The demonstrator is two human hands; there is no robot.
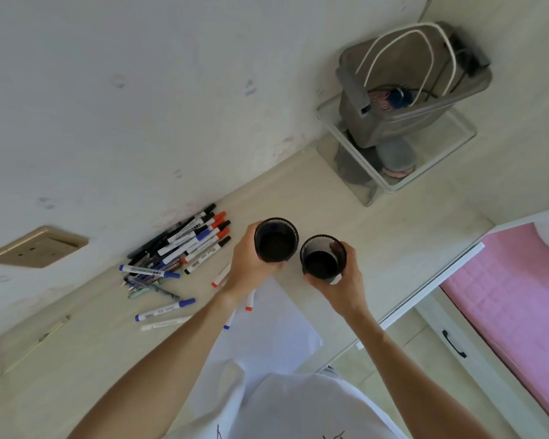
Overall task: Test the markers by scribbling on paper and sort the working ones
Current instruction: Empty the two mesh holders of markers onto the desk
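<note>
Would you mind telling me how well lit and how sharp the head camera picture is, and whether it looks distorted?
Head view: soft, even daylight with faint shadows and no strong glare; wide-angle bending tilts the desk edge and wall; the two black mesh cups are fairly sharp, the marker pile slightly soft.

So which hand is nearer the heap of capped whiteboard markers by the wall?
Left. The left hand, gripping a black mesh cup, sits just beside the marker heap; the right hand, gripping the other black mesh cup, is farther away.
</note>
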